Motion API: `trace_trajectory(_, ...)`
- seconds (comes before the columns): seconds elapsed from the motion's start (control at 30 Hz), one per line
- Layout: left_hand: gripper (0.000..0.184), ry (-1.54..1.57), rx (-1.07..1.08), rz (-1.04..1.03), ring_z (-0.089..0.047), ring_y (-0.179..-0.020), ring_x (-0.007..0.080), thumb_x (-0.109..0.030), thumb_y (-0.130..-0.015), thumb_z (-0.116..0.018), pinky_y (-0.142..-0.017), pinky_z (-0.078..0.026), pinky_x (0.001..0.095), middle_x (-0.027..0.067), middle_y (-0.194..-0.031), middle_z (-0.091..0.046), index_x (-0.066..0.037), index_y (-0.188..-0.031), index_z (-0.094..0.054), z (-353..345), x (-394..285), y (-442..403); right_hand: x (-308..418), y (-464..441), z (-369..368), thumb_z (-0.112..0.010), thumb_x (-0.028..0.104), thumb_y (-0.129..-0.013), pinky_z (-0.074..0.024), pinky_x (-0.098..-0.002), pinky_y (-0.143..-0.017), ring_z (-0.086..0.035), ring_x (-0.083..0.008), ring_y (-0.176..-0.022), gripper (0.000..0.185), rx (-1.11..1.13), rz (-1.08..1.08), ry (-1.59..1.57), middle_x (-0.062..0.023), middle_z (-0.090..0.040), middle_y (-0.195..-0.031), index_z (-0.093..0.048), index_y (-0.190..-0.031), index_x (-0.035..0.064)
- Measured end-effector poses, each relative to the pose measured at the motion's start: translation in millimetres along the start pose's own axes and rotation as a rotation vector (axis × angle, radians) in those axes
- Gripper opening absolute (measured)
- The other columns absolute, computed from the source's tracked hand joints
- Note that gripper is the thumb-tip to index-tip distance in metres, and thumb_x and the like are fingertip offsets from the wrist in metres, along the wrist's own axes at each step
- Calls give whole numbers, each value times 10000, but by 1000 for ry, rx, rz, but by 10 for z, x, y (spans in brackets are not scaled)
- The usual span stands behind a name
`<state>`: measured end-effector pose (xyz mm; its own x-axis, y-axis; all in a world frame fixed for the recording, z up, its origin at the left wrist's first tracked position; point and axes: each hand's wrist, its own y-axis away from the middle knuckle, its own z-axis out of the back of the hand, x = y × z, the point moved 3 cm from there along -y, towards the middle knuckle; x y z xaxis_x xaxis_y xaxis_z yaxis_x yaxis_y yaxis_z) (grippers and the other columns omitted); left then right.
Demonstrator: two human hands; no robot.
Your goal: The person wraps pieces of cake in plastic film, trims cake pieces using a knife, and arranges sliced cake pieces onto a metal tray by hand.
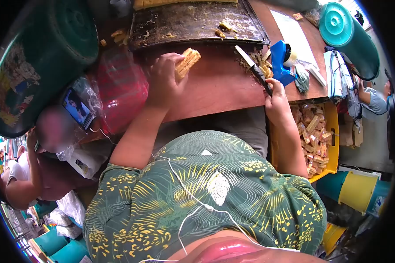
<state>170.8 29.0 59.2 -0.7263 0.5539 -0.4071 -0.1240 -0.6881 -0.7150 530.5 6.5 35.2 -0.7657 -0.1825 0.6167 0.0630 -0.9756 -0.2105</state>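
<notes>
- The person's left hand (pixel 166 81) is raised over the reddish-brown desk (pixel 215 94), its grip pinching a golden, layered pastry bar (pixel 188 62) between thumb and fingers.
- The pastry bar is near the front edge of a dark, worn baking tray (pixel 175 33), which carries a few crumbly scraps (pixel 225 26).
- The right hand (pixel 276 98), farther right, has its grip closed around the black handle of a knife (pixel 256 71); the pale blade points away from the person, toward the tray.
- Loose crumbs (pixel 265 68) lie beside the blade, next to a blue tape dispenser (pixel 278 61).
- Below the desk's right end, a yellow crate (pixel 335 142) holds many wrapped pieces (pixel 314 136).
- To the left are red plastic packaging (pixel 120 90), a lit phone (pixel 77 108) and a large green bucket (pixel 44 65).
- Another person (pixel 24 179) sits at far left.
</notes>
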Motion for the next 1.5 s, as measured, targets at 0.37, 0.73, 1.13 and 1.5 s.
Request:
trace_trajectory(0.37,807,-163,378,82,-542,-1266,322,-455,-693,-906,-1047,-432,497,81,-1384,-544,-166,-1370,-574,-118,-189,234,371,237,-386,-542,131,-1079,-457,-232,-565,-515,-63,-657,292,332,-247,-933,-22,-554,-934,-478,-1336,9)
trace_trajectory(0.73,737,116,331,240,-479,-1387,349,-429,-756,-877,-1156,-373,500,120,-1499,-487,-129,-1355,-567,-292,38,255,974,351,-593,-582,66,-984,-465,-456,-1052,-594,-435,-1262,577,442,-42,-378,-305,-623,-1309,-382,-1524,35)
trace_trajectory(1.13,534,-89,250,41,-529,-1322,320,-371,-803,-844,-1111,-393,485,58,-1378,-611,-133,-1247,-666,-324,-135,337,1046,411,-492,-525,16,-972,-488,-457,-1044,-601,-446,-1231,690,309,175,-158,-288,-572,-1375,-296,-1618,87)
trace_trajectory(1.5,486,-97,192,9,-574,-1262,328,-332,-764,-877,-1066,-448,474,74,-1318,-646,-107,-1158,-704,-297,-192,302,1200,446,-489,-526,0,-964,-515,-472,-943,-631,-444,-1063,740,453,40,-17,-257,-610,-1162,-260,-1643,123)
